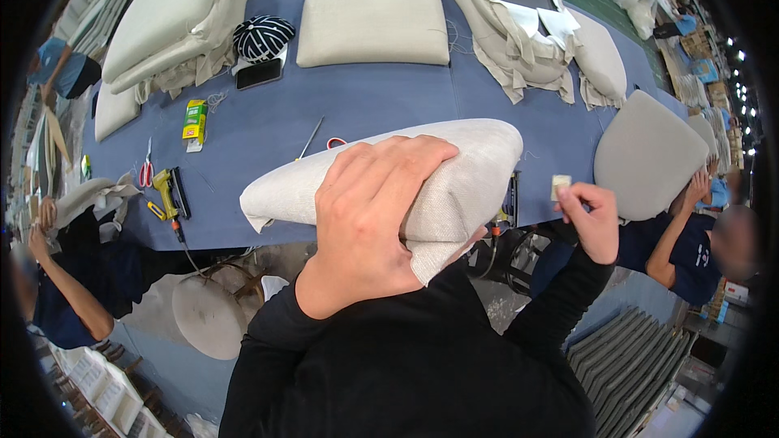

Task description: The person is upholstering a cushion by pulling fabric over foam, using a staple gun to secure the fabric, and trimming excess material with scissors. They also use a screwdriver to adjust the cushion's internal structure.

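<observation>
My left hand [361, 231] is wrapped over the edge of a beige fabric-covered seat cushion [479, 166], which is tilted up in front of my chest. The thumb side sits by a folded fabric corner at the cushion's near end. Right of the cushion and apart from it, my right hand [596, 219] is closed, pinching a small pale yellowish square piece [561, 184] between thumb and fingers. What that piece is, I cannot make out. Behind the cushion, red-handled scissors [336, 143] lie partly hidden on the blue-grey table [389, 101].
Several upholstered cushions [372, 12] lie along the far side. At left are a yellow staple gun [166, 191], other scissors [146, 172], a green-yellow box [195, 122] and a phone [259, 74]. One co-worker [682, 235] handles a cushion [645, 154] at right; another [73, 276] works at left.
</observation>
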`<state>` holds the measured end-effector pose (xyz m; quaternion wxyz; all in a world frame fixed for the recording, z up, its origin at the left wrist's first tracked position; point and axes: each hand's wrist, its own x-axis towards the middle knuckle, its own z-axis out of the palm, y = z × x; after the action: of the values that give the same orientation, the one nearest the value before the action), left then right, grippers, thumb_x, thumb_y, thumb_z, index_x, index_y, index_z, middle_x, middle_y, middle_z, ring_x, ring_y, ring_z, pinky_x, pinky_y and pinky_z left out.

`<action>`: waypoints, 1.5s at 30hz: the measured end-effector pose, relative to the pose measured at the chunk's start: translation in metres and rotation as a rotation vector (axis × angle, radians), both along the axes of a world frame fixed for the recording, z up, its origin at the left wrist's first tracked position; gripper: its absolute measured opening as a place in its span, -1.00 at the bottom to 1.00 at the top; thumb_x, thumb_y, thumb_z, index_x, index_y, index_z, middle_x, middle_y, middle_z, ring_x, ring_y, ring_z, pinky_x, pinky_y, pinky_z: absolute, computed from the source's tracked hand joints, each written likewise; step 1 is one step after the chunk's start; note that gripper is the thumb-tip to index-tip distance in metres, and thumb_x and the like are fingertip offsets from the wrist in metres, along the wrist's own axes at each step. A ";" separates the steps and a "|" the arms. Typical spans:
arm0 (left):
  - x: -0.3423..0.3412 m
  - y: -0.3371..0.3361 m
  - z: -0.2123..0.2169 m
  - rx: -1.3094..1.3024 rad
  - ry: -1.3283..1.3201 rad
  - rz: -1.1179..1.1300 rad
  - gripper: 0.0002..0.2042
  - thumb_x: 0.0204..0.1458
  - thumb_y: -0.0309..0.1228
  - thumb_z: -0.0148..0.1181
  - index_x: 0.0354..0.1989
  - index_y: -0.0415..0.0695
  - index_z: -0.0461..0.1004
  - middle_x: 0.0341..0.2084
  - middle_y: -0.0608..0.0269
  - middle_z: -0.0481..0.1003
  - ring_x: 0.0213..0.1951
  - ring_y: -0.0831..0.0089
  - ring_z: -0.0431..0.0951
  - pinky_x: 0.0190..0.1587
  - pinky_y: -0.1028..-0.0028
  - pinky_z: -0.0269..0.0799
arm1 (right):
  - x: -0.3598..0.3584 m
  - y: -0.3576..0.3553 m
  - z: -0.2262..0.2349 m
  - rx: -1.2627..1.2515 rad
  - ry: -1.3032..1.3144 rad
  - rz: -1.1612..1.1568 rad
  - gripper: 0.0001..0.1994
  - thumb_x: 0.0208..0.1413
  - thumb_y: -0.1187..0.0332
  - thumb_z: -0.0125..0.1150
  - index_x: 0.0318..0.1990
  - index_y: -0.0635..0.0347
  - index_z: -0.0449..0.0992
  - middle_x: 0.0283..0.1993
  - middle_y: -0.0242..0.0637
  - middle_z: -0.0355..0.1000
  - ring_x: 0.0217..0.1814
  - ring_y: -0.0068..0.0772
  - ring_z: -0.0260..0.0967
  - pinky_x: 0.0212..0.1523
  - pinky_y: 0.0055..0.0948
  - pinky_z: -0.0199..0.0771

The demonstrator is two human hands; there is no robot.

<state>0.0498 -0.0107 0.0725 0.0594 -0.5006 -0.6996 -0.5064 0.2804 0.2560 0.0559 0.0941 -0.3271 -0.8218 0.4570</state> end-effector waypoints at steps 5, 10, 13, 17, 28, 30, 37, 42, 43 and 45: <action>0.004 0.000 0.000 -0.001 0.020 -0.033 -0.42 -0.20 -0.29 0.66 0.05 -0.17 0.60 -0.12 0.03 0.68 -0.11 0.04 0.69 0.00 0.19 0.52 | -0.047 -0.065 0.055 -0.121 0.477 0.378 -0.80 0.19 0.46 0.33 -0.47 0.35 0.63 -0.47 -0.19 0.62 -0.50 -0.38 0.37 -0.43 -0.36 0.27; 0.002 -0.003 -0.007 0.023 0.071 -0.054 -0.41 -0.22 -0.33 0.62 0.07 -0.18 0.59 -0.11 0.04 0.67 -0.11 0.03 0.67 -0.01 0.22 0.50 | -0.076 -0.107 0.057 -0.169 0.504 0.373 -0.76 0.19 0.43 0.41 -0.52 0.25 0.58 -0.62 -0.35 0.47 -0.56 -0.50 0.35 -0.47 -0.45 0.23; 0.002 -0.005 -0.009 0.032 0.074 -0.063 -0.41 -0.23 -0.33 0.59 0.07 -0.19 0.59 -0.10 0.04 0.67 -0.10 0.02 0.67 0.00 0.22 0.50 | -0.081 -0.117 0.059 -0.141 0.479 0.346 -0.72 0.22 0.41 0.42 -0.54 0.25 0.54 -0.64 -0.36 0.44 -0.59 -0.54 0.33 -0.50 -0.47 0.20; 0.003 -0.007 -0.011 0.037 0.072 -0.058 -0.43 -0.21 -0.32 0.56 0.06 -0.19 0.59 -0.09 0.04 0.68 -0.10 0.03 0.67 0.01 0.21 0.50 | -0.084 -0.123 0.058 -0.133 0.455 0.296 -0.70 0.23 0.40 0.42 -0.53 0.27 0.52 -0.65 -0.36 0.41 -0.62 -0.58 0.27 -0.53 -0.47 0.16; 0.003 -0.009 -0.010 0.022 0.055 -0.054 -0.44 -0.18 -0.32 0.54 0.08 -0.19 0.59 -0.07 0.03 0.68 -0.09 0.04 0.68 0.03 0.21 0.49 | -0.088 -0.119 0.057 -0.109 0.383 0.330 -0.65 0.21 0.40 0.44 -0.57 0.23 0.44 -0.68 -0.39 0.26 -0.63 -0.62 0.12 -0.56 -0.48 0.05; 0.002 -0.008 -0.008 0.020 0.048 -0.060 -0.44 -0.18 -0.32 0.55 0.08 -0.20 0.59 -0.07 0.04 0.68 -0.08 0.04 0.68 0.04 0.22 0.48 | -0.089 -0.117 0.057 -0.129 0.393 0.334 -0.63 0.21 0.41 0.44 -0.58 0.21 0.40 -0.67 -0.41 0.22 -0.63 -0.62 0.08 -0.56 -0.48 0.03; 0.001 -0.005 -0.008 0.026 0.056 -0.049 -0.46 -0.15 -0.29 0.51 0.07 -0.18 0.59 -0.07 0.10 0.67 -0.08 0.08 0.67 -0.02 0.21 0.46 | -0.091 -0.116 0.054 -0.147 0.421 0.333 -0.60 0.22 0.43 0.43 -0.59 0.19 0.33 -0.67 -0.45 0.14 -0.62 -0.62 0.03 -0.55 -0.47 -0.01; 0.001 -0.003 -0.006 0.008 0.073 -0.040 -0.45 -0.17 -0.29 0.52 0.07 -0.18 0.59 -0.07 0.10 0.67 -0.08 0.09 0.67 -0.02 0.22 0.46 | -0.093 -0.116 0.053 -0.148 0.436 0.320 -0.59 0.22 0.43 0.43 -0.60 0.18 0.32 -0.68 -0.45 0.13 -0.61 -0.62 0.02 -0.55 -0.47 -0.01; 0.001 -0.003 -0.006 0.005 0.076 -0.040 -0.45 -0.17 -0.29 0.52 0.07 -0.18 0.60 -0.07 0.10 0.67 -0.08 0.09 0.67 -0.02 0.23 0.46 | -0.093 -0.116 0.053 -0.150 0.439 0.318 -0.59 0.22 0.43 0.42 -0.60 0.18 0.32 -0.68 -0.45 0.12 -0.61 -0.62 0.02 -0.55 -0.47 -0.01; 0.002 -0.002 -0.007 0.005 0.080 -0.037 -0.45 -0.16 -0.27 0.52 0.07 -0.18 0.60 -0.07 0.09 0.67 -0.09 0.09 0.68 -0.02 0.23 0.46 | -0.093 -0.116 0.052 -0.151 0.440 0.314 -0.59 0.22 0.44 0.42 -0.60 0.18 0.31 -0.68 -0.45 0.12 -0.62 -0.62 0.01 -0.55 -0.47 -0.02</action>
<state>0.0514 -0.0131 0.0658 0.0790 -0.5331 -0.6860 -0.4888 0.1879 0.1398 0.1074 0.1735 -0.0947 -0.7858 0.5861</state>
